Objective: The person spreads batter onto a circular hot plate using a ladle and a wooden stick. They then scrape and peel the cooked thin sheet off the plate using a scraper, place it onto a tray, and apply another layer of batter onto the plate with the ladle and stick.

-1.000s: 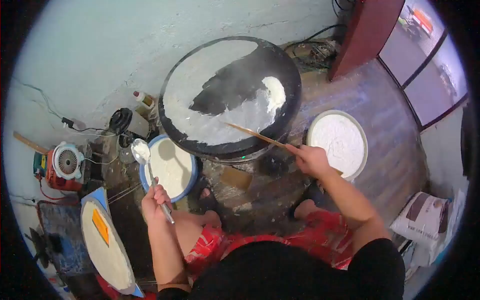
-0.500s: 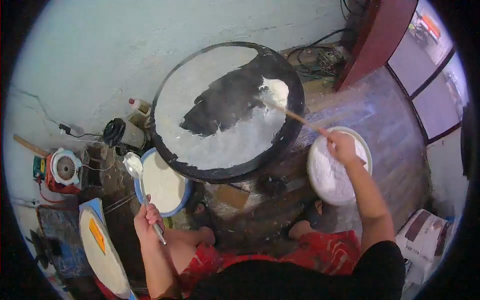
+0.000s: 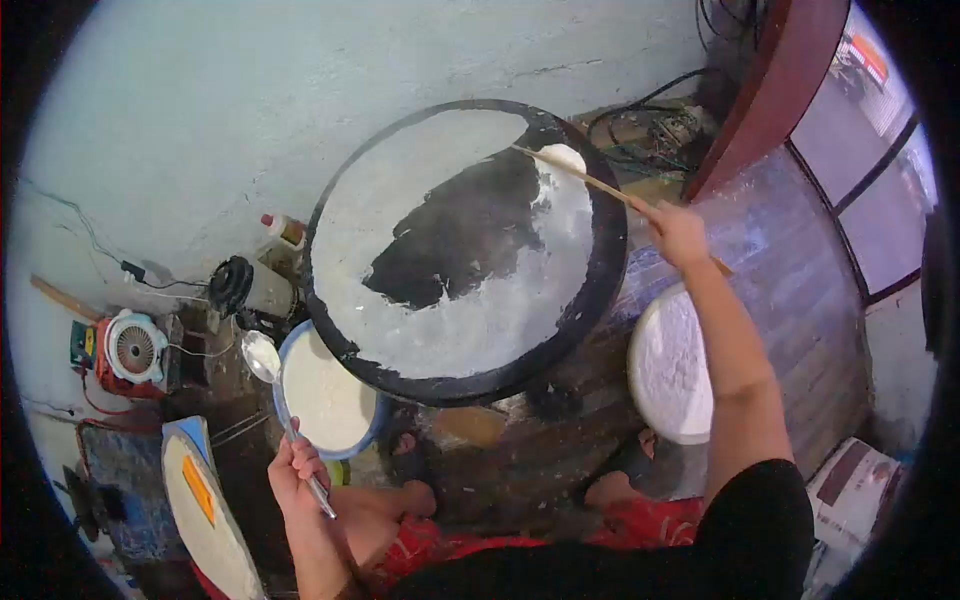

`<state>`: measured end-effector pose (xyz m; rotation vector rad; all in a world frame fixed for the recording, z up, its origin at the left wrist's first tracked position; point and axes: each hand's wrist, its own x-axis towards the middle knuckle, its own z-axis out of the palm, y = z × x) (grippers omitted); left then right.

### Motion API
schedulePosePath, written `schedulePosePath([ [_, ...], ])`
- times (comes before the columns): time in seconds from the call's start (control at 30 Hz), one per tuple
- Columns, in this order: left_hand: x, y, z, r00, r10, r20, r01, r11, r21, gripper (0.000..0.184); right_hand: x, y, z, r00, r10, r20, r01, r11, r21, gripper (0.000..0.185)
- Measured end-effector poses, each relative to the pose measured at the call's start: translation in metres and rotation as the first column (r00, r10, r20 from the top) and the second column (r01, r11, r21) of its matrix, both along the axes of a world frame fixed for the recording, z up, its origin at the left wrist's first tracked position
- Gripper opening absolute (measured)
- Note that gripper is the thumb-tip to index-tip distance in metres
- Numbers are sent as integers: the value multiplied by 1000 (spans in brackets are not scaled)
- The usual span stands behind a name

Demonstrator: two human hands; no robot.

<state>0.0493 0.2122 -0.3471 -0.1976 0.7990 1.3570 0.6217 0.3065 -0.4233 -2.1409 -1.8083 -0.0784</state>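
A large round black griddle [image 3: 450, 240] carries a thin white layer of batter around a bare dark patch. My right hand [image 3: 677, 235] grips a thin wooden spreader [image 3: 585, 180], its blade over the griddle's upper right beside a thick white mound [image 3: 563, 157]. In my left hand [image 3: 297, 467] is a metal ladle [image 3: 262, 357] with white batter in its bowl, held beside a blue-rimmed tub of pale batter [image 3: 325, 395]. Below my right forearm stands a round tub of white powder [image 3: 672, 365], partly hidden by the arm.
At the left are a small fan [image 3: 135, 347], a grey container with a black lid [image 3: 262, 290], a bottle [image 3: 287, 230] and a round board with an orange scraper [image 3: 198, 490]. Cables [image 3: 650, 100] lie behind the griddle; a sack [image 3: 850, 495] is at lower right.
My right hand has moved up and right, and the spreader has swept from the lower griddle to its upper right. The white mound has shifted up the edge. My left hand still holds the ladle.
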Motion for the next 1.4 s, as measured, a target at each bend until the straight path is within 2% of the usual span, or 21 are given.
schedulePosePath([
  [0.07, 8, 0, 3, 1000, -3, -10, 3, 1000, -10, 29, -28, 25, 13, 995, -47, 89, 51, 997, -49, 43],
  [0.13, 11, 1, 7, 1000, -6, -17, 5, 1000, -28, 29, -46, 42, 7, 982, -64, -177, 67, 998, 10, 48],
  [0.17, 10, 0, 7, 1000, 2, 27, 0, 999, -52, 29, -41, 34, 7, 983, -63, -171, 66, 998, 11, 48],
  [0.23, 8, 1, 8, 997, 13, 79, -8, 998, -64, 29, -11, 1, -2, 960, 242, -139, -227, 967, 115, 49],
  [0.4, 12, 4, 10, 999, 3, 45, -1, 999, -34, 29, 47, 11, -19, 995, -45, 93, 44, 999, 14, 45],
  [0.53, 21, 7, 9, 999, -21, 43, 22, 999, -24, 30, -31, 103, 0, 994, -40, 104, 50, 995, -87, 41],
  [0.6, 21, 7, 10, 997, -42, 57, 45, 998, -44, 29, -56, 121, 7, 993, -64, -99, 55, 994, -89, 36],
  [0.77, 13, 4, 12, 998, -22, 51, 24, 999, -40, 28, -48, 74, 4, 938, -244, -244, 234, 970, -69, 32],
  [0.83, 11, 1, 12, 1000, -21, 13, 22, 999, -31, 28, -47, 53, 3, 806, -126, -579, 60, 989, -132, 35],
  [0.87, 8, 0, 12, 999, -31, 20, 31, 999, -25, 28, -44, 48, 8, 675, -225, -702, 114, 973, -202, 33],
  [0.9, 6, 0, 12, 999, -37, 28, 38, 999, -14, 28, -37, 48, -4, 679, -223, -700, 115, 973, -199, 33],
  [0.97, -1, -3, 8, 999, -53, 11, 53, 999, -1, 28, -27, 53, -44, 940, -174, -293, 183, 983, 4, 29],
  [1.0, 0, -3, 8, 997, -62, 35, 62, 998, 3, 29, -41, 56, -45, 863, -82, -498, 73, 997, -37, 31],
  [1.03, -1, -5, 9, 996, -72, 54, 72, 997, 2, 29, -91, 37, 33, 541, -355, -763, 132, 931, -340, 29],
  [1.1, -6, -10, 7, 992, -81, 97, 79, 997, 24, 30, -89, 37, 31, 447, -395, -803, 94, 913, -397, 29],
  [1.13, -6, -10, 9, 991, -78, 107, 76, 997, 23, 30, -78, 44, 6, 452, -389, -803, 92, 915, -392, 29],
  [1.2, -11, -13, 5, 991, -82, 110, 77, 996, 55, 31, -54, 61, -53, 649, -136, -748, 215, 977, 9, 30],
  [1.23, -15, -13, 2, 991, -77, 112, 71, 996, 61, 31, -81, 52, -30, 540, -169, -824, 184, 980, -81, 32],
  [1.3, -17, -16, 1, 986, -87, 142, 76, 994, 81, 31, -100, 56, -37, 851, -32, -525, 20, 999, -28, 33],
  [1.33, -18, -16, 1, 987, -81, 136, 69, 993, 94, 30, -110, 52, -29, 852, -33, -523, 20, 999, -30, 33],
  [1.4, -19, -16, 2, 985, -73, 157, 62, 995, 73, 29, -124, 37, 5, 884, -102, -457, -24, 964, -264, 34],
])
